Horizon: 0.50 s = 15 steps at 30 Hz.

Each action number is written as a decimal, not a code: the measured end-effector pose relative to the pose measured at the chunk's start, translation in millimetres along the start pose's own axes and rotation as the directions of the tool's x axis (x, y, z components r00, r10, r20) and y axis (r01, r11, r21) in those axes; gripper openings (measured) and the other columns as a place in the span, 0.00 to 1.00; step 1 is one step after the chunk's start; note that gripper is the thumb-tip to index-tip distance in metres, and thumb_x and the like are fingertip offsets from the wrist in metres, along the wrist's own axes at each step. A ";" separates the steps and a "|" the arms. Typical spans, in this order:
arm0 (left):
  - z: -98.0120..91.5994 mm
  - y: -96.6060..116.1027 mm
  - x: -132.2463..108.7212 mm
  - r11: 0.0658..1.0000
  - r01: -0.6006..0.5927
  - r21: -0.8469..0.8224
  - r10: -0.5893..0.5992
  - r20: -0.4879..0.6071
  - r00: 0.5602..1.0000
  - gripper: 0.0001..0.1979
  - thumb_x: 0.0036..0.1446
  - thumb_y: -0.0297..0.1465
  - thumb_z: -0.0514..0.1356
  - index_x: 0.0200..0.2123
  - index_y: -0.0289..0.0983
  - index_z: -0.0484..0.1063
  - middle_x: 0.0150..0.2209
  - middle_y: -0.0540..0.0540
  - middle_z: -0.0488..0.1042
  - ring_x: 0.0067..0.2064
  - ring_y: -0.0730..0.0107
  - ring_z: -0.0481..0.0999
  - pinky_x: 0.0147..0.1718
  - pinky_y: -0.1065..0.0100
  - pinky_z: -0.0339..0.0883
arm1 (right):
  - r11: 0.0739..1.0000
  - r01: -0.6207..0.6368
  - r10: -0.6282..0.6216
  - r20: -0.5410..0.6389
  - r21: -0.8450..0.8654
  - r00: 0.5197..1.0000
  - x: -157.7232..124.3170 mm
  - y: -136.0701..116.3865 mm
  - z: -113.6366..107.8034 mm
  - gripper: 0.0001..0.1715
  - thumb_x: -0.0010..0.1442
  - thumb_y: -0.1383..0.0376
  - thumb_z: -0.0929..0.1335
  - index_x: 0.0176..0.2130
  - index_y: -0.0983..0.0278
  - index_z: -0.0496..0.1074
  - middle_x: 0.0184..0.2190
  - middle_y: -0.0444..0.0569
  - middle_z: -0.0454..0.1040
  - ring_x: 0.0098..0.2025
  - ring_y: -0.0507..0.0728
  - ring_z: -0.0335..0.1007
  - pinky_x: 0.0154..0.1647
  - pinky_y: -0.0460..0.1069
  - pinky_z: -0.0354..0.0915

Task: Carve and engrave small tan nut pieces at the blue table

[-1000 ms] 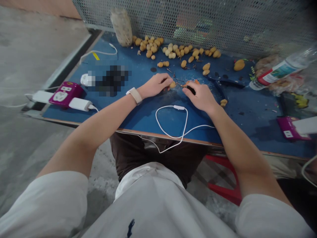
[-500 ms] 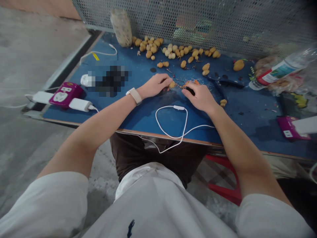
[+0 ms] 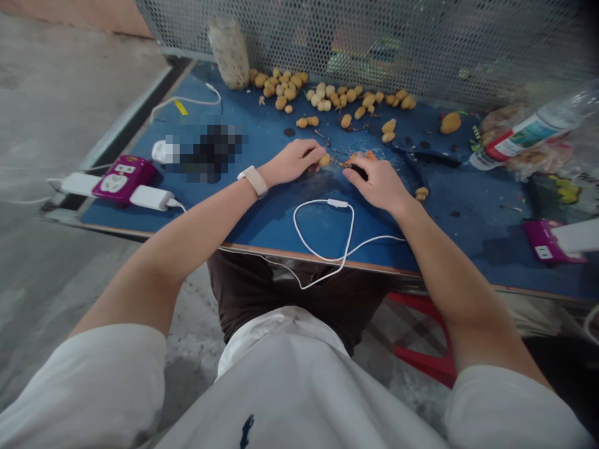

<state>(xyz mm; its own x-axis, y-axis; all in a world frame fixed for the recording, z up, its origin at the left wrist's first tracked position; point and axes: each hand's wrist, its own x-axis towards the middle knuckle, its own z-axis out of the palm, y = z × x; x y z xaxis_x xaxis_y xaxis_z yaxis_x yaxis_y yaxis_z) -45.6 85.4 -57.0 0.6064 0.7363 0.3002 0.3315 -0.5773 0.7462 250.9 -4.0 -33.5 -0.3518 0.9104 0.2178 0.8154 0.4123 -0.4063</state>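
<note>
Left fingers (image 3: 316,153) pinch a small gourd (image 3: 324,160); right fingers (image 3: 369,163) curl round a tool (image 3: 360,169); barely any shift suggests steady work.

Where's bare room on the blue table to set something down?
Mostly bare: between right forearm and right-hand purple socket block; between left forearm and white cable loop. Crowded: along the mesh panel, with tan pods and the jar.

Over the blue desk (image 3: 262,221), the left hand (image 3: 294,162) pinches a small tan gourd (image 3: 324,160); just right of it, the right hand (image 3: 381,184) grips something dark (image 3: 359,169). Loose gourds (image 3: 285,86) lie far; a white cable (image 3: 337,203) loops near.
</note>
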 end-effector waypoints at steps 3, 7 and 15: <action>0.3 -0.4 0.1 1.000 0.001 -0.013 -0.001 0.000 1.000 0.28 0.92 0.55 0.60 0.41 0.42 0.81 0.37 0.43 0.86 0.40 0.61 0.85 0.49 0.58 0.81 | 1.000 0.000 0.000 0.007 -0.004 1.000 -0.3 0.5 -0.3 0.45 0.85 0.23 0.59 0.50 0.52 0.84 0.48 0.60 0.90 0.51 0.77 0.86 0.57 0.67 0.76; 0.7 1.5 0.4 1.000 -0.010 -0.022 0.010 -0.008 1.000 0.30 0.90 0.58 0.61 0.41 0.42 0.80 0.35 0.44 0.85 0.39 0.62 0.84 0.47 0.60 0.79 | 1.000 -0.009 0.009 -0.003 -0.003 1.000 -0.2 2.6 0.0 0.47 0.85 0.22 0.59 0.52 0.52 0.85 0.46 0.60 0.90 0.50 0.77 0.86 0.57 0.67 0.76; -0.6 5.5 -0.5 1.000 -0.006 0.000 0.006 0.000 1.000 0.27 0.93 0.52 0.60 0.42 0.41 0.81 0.36 0.44 0.86 0.39 0.63 0.84 0.47 0.61 0.79 | 1.000 -0.026 0.026 -0.007 0.005 1.000 -0.2 1.1 -0.3 0.42 0.86 0.26 0.61 0.52 0.52 0.86 0.46 0.59 0.89 0.52 0.78 0.87 0.58 0.68 0.76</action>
<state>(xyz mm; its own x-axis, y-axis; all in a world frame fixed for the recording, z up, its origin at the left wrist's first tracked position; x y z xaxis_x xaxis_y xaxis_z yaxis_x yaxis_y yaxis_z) -44.5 82.0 -52.8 0.6083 0.7330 0.3045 0.3284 -0.5817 0.7442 252.1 -3.7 -33.7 -0.3275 0.9204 0.2135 0.8221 0.3890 -0.4157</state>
